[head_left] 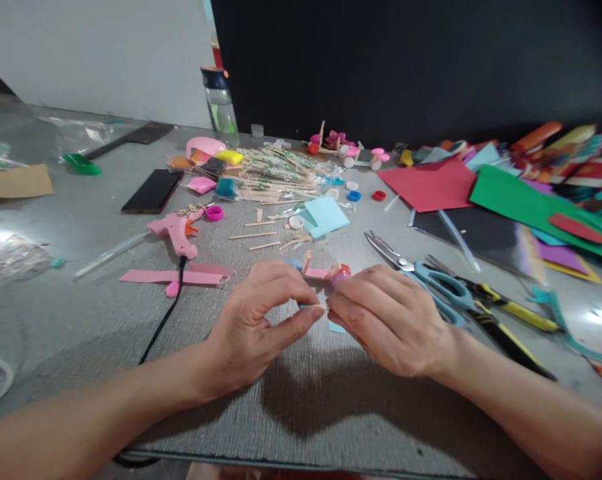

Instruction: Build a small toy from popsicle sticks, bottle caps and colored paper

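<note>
Low over the front of the table, my left hand [265,320] is closed in a pinch, thumb against fingertips. Between the two hands shows the tip of a thin pale stick [323,307], mostly covered by fingers. My right hand [393,320] is closed at its other side, fingers bent over it. Just beyond them sits a small pink assembly [317,273] with wooden stick pieces and bottle caps, partly hidden by my hands. A bit of light blue paper [337,327] peeks out under my right hand.
Scissors [405,265] and yellow-black pliers [511,310] lie to the right. A pink glue gun [175,233] with a black cord rests left, near a phone [151,191]. Behind are wooden sticks [275,167], folded blue paper [325,217], a bottle [221,110] and coloured sheets [431,183].
</note>
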Demonstrator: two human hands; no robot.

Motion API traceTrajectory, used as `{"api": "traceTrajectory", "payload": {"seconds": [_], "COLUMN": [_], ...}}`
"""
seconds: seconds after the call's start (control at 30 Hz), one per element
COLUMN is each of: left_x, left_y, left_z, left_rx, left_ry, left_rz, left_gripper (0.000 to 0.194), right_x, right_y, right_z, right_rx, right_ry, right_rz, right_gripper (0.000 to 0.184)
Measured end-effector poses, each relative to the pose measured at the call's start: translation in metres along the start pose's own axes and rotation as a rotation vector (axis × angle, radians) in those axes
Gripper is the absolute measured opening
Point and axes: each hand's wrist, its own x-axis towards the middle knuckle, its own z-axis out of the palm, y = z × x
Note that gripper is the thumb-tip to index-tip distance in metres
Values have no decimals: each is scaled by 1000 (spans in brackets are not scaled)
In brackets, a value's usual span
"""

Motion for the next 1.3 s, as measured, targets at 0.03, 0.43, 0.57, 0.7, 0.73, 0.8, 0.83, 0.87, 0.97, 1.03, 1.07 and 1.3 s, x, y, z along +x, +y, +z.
{"api": "traceTrajectory", "payload": {"seconds": [0.03,0.43,0.57,0.7,0.73,0.8,0.83,0.87,0.97,1.03,1.07,1.3], "left_x": [0,1,0,-1,-1,0,0,1,0,-2,-2,-3], "left_y": [0,1,2,2,3,3,3,2,1,0,0,4], "left_z": [0,0,0,0,0,0,0,0,2,4,5,9], "left_rx": [2,-42,-37,-32,-35,-48,-57,-66,-114,-180,-220,-505], "left_ry": [0,10,-6,-12,-13,-16,-19,-23,-19,3,12,68], "left_rz": [7,-17,-3,7,5,-1,-5,-12,-70,-131,-161,-336], "left_gripper": [6,6,7,8,8,6,9,14,24,21,19,12], "right_x": [0,1,1,-1,-1,-1,-1,-1,0,0,0,1], "right_y": [0,0,-2,-3,-3,-2,-2,-2,-4,-5,-6,-15], "right_z": [-1,-8,-5,-4,-3,-3,-3,-3,-3,-3,-3,3], "right_rx": [0,187,222,218,213,204,205,211,252,289,311,484], "right_ry": [-3,17,23,18,19,24,28,32,37,44,46,88], "right_rz": [-6,138,127,98,92,92,103,123,213,263,281,441], "right_gripper": [10,7,9,13,13,13,12,11,11,10,9,10]}}
